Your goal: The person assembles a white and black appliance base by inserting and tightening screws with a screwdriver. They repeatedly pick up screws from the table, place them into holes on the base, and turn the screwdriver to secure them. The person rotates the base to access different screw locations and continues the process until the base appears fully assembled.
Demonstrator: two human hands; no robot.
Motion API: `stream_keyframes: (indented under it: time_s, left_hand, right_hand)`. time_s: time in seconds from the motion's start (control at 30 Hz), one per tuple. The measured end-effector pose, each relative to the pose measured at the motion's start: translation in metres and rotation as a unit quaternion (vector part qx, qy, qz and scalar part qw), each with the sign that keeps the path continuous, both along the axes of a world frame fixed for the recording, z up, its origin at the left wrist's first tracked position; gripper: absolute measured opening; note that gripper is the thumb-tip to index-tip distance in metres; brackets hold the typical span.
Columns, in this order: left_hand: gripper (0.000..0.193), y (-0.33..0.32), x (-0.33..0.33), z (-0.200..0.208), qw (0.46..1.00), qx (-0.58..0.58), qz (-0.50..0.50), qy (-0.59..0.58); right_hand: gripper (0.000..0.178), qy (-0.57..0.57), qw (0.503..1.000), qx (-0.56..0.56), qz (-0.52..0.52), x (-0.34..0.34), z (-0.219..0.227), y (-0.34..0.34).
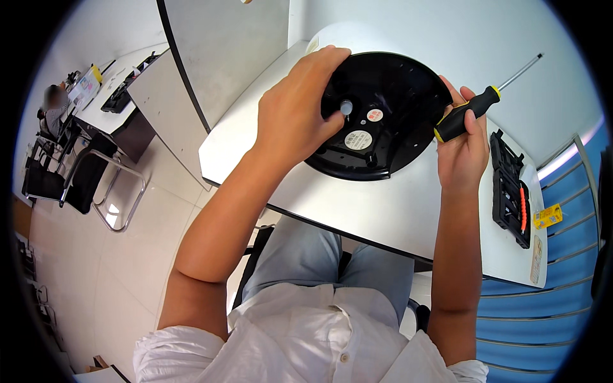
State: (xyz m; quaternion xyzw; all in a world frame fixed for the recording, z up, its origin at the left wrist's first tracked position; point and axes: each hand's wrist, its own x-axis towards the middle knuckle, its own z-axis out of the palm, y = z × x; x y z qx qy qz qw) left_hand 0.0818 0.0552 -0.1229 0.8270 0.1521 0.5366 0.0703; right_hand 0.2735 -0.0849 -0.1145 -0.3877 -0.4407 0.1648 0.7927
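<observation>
A glossy black round base plate (402,83) with a notched rim is held up tilted above the white table. My left hand (290,108) is closed on its left edge, fingers over the rim and thumb on the face near a short grey post (345,107). Two round stickers, one red-and-white (375,115) and one pale (358,140), are on that face. My right hand (463,147) grips a black-and-yellow screwdriver (469,113), its shaft pointing up and right. Fingertips of that hand reach the plate's right edge; whether they bear on it is hidden.
On the right of the white table (357,204) lies an open black tool case (507,191) with a red-orange tool (523,207). A yellow box (548,217) is beside it. A partition (223,57) stands left; beyond are a chair (92,175) and a seated person (56,108).
</observation>
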Motion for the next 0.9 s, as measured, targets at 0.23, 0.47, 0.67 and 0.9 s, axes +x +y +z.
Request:
stream_keyframes:
  time_s: [0.23, 0.47, 0.67, 0.9]
  left_hand:
    - [0.075, 0.006, 0.005, 0.006, 0.999, -0.035, 0.029, 0.006]
    - [0.084, 0.012, 0.004, 0.009, 0.997, 0.007, 0.071, -0.024]
    - [0.088, 0.004, 0.011, 0.014, 0.998, -0.029, 0.063, 0.007]
    - [0.091, 0.002, 0.013, 0.018, 0.996, -0.039, 0.075, 0.013]
  right_hand:
    - [0.042, -0.076, 0.979, -0.024, -0.188, -0.012, 0.003, -0.032]
    - [0.068, -0.160, 0.942, -0.250, -0.154, -0.056, -0.015, -0.110]
    - [0.044, -0.454, 0.836, -0.168, -0.260, -0.067, -0.015, -0.135]
    - [0.046, -0.572, 0.710, -0.162, -0.378, -0.085, 0.009, -0.152]
